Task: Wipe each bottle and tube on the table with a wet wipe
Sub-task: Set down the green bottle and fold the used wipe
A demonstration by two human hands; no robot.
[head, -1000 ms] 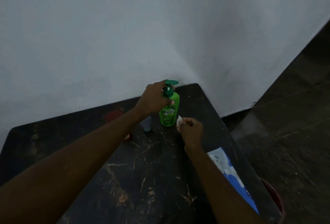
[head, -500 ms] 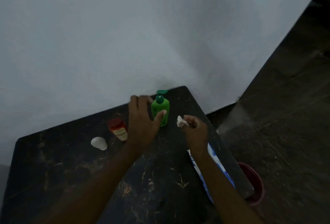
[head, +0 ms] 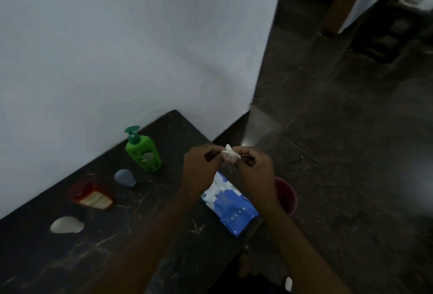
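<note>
White wipe (head: 230,156) is pinched between the fingers of both hands, left (head: 201,167) and right (head: 256,172), above the surface's (head: 164,235) right edge.

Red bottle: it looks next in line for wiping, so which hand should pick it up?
Probably the left hand: the red bottle lies on its side of the table, while both hands pinch the wipe.

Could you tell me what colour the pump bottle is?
Green, with a darker green pump, in the head view: pump bottle.
</note>
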